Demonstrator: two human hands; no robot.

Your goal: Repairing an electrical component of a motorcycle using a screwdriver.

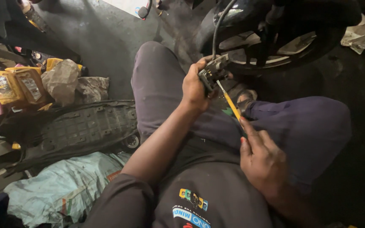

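One dark metal brake caliper point(213, 72), cable attached, gripped in left hand point(195, 86); right hand point(262, 159) fingers closed on yellow-shafted screwdriver point(230, 101). Yellow oil bottles point(18, 85) lie well left of caliper.

Dim workshop light falls from above-left; the floor point(106, 38) shows dull glare, right side sinks into shadow, edges slightly soft.

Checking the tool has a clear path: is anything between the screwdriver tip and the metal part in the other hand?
Nothing visible. The right hand holds the yellow screwdriver, whose tip already meets the brake caliper held in the left hand.
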